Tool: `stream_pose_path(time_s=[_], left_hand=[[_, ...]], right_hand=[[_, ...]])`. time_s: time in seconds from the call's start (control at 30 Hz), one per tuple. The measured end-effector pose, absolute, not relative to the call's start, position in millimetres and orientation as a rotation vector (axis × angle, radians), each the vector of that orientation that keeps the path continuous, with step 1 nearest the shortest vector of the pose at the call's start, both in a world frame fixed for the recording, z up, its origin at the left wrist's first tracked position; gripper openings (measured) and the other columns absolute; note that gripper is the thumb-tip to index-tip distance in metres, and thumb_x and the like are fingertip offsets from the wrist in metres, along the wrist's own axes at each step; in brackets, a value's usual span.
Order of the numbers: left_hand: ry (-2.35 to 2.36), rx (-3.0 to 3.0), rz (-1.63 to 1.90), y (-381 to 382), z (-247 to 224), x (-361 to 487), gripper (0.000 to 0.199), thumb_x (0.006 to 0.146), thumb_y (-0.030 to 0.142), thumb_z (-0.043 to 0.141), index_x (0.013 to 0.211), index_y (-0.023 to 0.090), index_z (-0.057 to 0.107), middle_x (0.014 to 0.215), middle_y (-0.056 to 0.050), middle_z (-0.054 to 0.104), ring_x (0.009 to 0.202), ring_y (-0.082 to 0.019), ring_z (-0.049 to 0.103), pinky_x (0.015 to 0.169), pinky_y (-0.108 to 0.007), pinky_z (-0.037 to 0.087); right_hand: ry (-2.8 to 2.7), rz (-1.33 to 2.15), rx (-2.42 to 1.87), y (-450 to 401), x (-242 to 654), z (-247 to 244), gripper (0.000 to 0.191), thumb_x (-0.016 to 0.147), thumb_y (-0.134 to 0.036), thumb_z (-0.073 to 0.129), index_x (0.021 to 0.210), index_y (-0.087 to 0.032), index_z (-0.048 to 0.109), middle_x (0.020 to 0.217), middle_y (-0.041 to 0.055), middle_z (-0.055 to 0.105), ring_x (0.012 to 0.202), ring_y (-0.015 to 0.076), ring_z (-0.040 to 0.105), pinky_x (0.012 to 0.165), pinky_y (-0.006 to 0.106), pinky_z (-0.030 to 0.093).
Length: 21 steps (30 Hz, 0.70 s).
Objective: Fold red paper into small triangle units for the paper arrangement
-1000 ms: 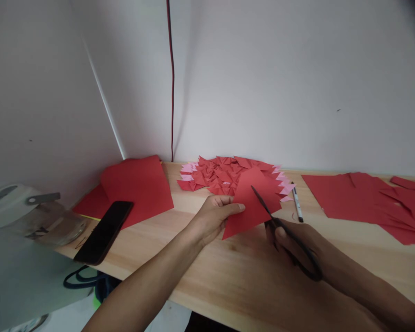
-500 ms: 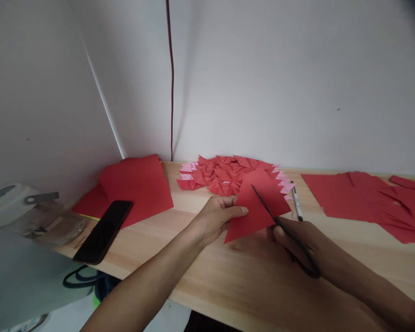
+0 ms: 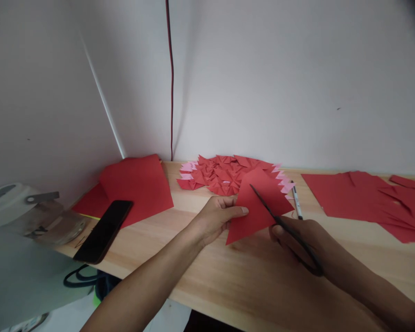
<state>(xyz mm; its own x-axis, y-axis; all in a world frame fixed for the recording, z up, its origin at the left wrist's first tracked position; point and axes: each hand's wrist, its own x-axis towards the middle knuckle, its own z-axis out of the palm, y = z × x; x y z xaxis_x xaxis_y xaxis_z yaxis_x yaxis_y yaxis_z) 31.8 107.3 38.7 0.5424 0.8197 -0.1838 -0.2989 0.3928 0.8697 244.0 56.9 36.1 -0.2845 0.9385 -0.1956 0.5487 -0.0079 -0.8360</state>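
My left fingers are pinching a red paper sheet over the table; my right fingers are gripping black scissors, curled round the handles (these scissors are slanting across the sheet). Behind, folded red and pink papers are resting.

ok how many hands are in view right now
2. The left hand pinches a red sheet by its near-left side; the right hand holds scissors, one blade across that sheet's face. Fingers are partly hidden, but no other hand shows.
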Motion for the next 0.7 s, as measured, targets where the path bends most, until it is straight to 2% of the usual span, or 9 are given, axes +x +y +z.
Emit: stream_pose_path(time_s=[0.23, 0.4, 0.6, 0.7], left_hand=[[0.688, 0.980, 0.768, 107, 40, 33, 0.034, 0.066, 0.035, 0.078, 0.088, 0.011, 0.070, 0.083, -0.008, 0.070, 0.072, -0.014, 0.063, 0.071, -0.025, 0.047], [0.753, 0.963, 0.885, 107, 42, 32, 0.033, 0.073, 0.046, 0.070, 0.076, 0.014, 0.064, 0.075, -0.003, 0.064, 0.064, -0.010, 0.058, 0.062, -0.022, 0.043], [0.788, 0.935, 0.997, 111, 41, 32, 0.030, 0.073, 0.041, 0.071, 0.070, 0.013, 0.062, 0.069, -0.001, 0.059, 0.060, -0.009, 0.054, 0.057, -0.020, 0.040], [0.797, 0.933, 1.007, 111, 41, 33, 0.029, 0.072, 0.038, 0.071, 0.067, 0.012, 0.062, 0.067, -0.001, 0.059, 0.057, -0.007, 0.052, 0.055, -0.018, 0.039]], right_hand=[[-1.795, 1.233, -1.574, 58, 242, 35, 0.038, 0.086, -0.051, 0.051, 0.064, -0.021, 0.045, 0.054, -0.0017, 0.045, 0.047, 0.0116, 0.039, 0.042, 0.026, 0.031], [-1.867, 1.265, -1.513, 55, 242, 36, 0.036, 0.088, -0.049, 0.049, 0.066, -0.021, 0.042, 0.054, -0.0030, 0.043, 0.048, 0.0113, 0.038, 0.044, 0.025, 0.028], [-1.893, 1.333, -1.535, 54, 238, 40, 0.039, 0.092, -0.052, 0.040, 0.067, -0.021, 0.040, 0.054, -0.0037, 0.040, 0.049, 0.0107, 0.036, 0.045, 0.025, 0.025], [-1.987, 1.288, -1.450, 54, 236, 45, 0.038, 0.091, -0.052, 0.040, 0.068, -0.021, 0.042, 0.056, -0.0026, 0.043, 0.050, 0.0120, 0.038, 0.046, 0.026, 0.028]])
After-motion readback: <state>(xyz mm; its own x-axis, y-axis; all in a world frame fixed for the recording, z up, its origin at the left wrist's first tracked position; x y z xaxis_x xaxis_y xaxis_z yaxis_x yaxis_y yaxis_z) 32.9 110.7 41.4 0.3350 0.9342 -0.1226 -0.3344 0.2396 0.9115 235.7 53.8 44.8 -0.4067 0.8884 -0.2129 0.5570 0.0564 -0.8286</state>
